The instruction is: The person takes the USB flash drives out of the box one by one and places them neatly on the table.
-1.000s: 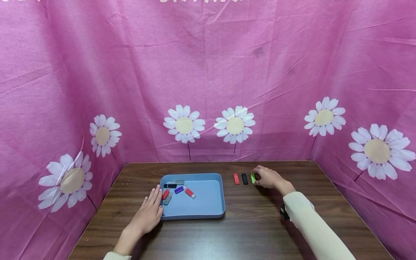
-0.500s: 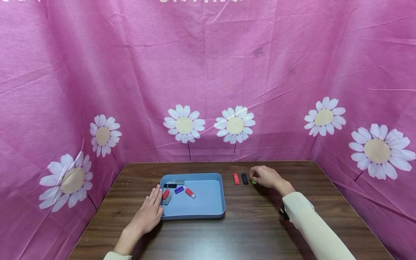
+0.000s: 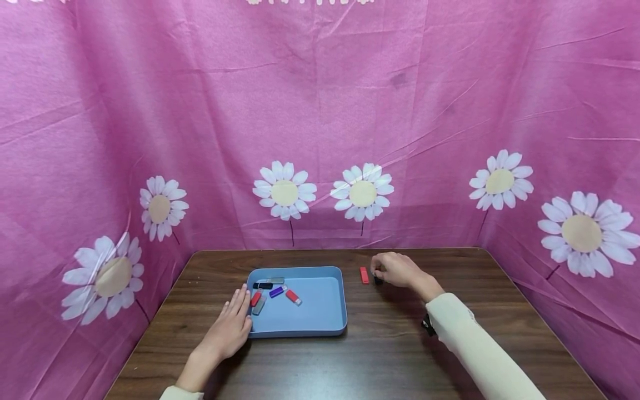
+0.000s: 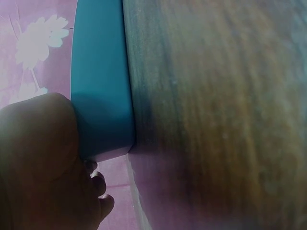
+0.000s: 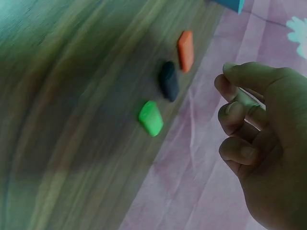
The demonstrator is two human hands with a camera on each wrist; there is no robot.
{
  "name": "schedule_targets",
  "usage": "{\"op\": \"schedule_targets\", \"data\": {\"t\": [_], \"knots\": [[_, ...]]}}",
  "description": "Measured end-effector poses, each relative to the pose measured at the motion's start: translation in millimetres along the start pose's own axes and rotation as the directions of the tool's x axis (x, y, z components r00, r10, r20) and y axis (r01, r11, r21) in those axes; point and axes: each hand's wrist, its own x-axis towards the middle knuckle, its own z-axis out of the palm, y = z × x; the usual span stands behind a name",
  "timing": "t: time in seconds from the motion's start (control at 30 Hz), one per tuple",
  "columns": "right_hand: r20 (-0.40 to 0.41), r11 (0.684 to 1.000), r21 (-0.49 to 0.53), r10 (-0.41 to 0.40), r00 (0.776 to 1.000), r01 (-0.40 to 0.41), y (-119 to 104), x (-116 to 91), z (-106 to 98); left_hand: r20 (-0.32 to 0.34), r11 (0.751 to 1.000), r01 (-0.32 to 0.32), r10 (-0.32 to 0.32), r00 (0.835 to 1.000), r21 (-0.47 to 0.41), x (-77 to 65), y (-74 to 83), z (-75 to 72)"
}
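My left hand (image 3: 230, 326) lies with straight fingers along the left wall of a blue tray (image 3: 320, 333). In the left wrist view the hand's thumb side meets the tray's outer wall (image 4: 103, 86). To the tray's right, a red USB stick (image 3: 364, 275), a black USB stick (image 5: 168, 81) and a green USB stick (image 5: 151, 118) stand in a row on the table. My right hand (image 3: 398, 270) hovers over the row, fingers loosely curled with nothing between them. From the head view it covers the green stick and most of the black one.
Several USB sticks lie in the tray's left half, among them a purple one (image 3: 276, 291), a black one (image 3: 263, 285) and a red one (image 3: 293, 297). Pink flowered cloth (image 3: 320, 111) surrounds the brown wooden table (image 3: 320, 366) at the back and sides.
My right hand has let go of the green USB stick and moved left, over the black one. The left hand and the tray have stayed in place.
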Motion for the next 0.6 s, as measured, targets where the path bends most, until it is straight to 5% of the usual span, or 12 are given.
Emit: {"op": "schedule_targets", "data": {"t": [0.6], "knots": [[0.005,0.983,-0.036,-0.182,0.983,0.182,-63.6,20.5,-8.6,0.004,1.0,0.009,-0.009,1.0,-0.002,0.7,0.4,-0.3]]}}
